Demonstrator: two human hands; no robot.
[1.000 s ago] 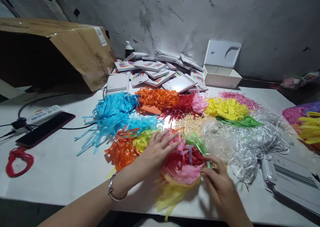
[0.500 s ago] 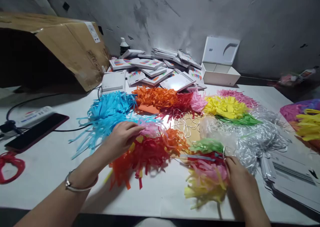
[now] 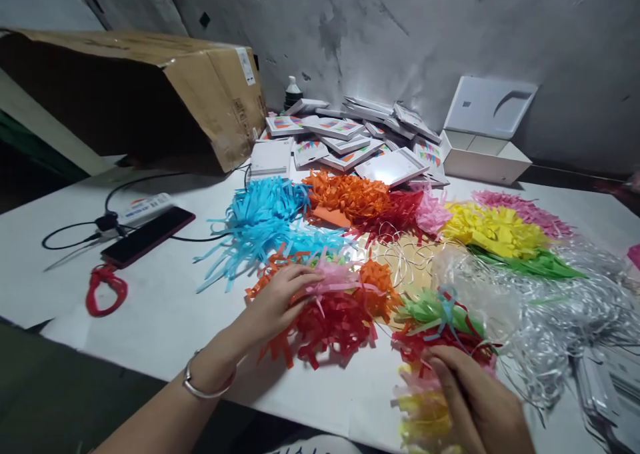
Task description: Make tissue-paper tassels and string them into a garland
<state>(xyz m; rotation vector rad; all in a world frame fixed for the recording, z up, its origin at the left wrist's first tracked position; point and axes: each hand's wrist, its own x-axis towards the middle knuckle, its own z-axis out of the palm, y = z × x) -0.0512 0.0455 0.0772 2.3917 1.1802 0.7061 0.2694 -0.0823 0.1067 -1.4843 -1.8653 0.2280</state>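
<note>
Left hand (image 3: 280, 301) pinches the red tassel (image 3: 333, 321) just in front of the blue pile (image 3: 260, 217); right hand (image 3: 475, 401) grips yellow tassels (image 3: 423, 417) beside it. Feather-light, floppy, tearable paper — best held at the gathered tops.

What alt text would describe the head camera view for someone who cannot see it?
Two bare hands rest on fringed paper tassels on a white table: the left hand on a red and orange bunch, the right hand on a multicoloured bunch. Small boxes pile up behind.

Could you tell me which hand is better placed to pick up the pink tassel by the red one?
Left. The left hand already touches the pink tassel; the right hand rests on the yellow tassels, apart.
</note>
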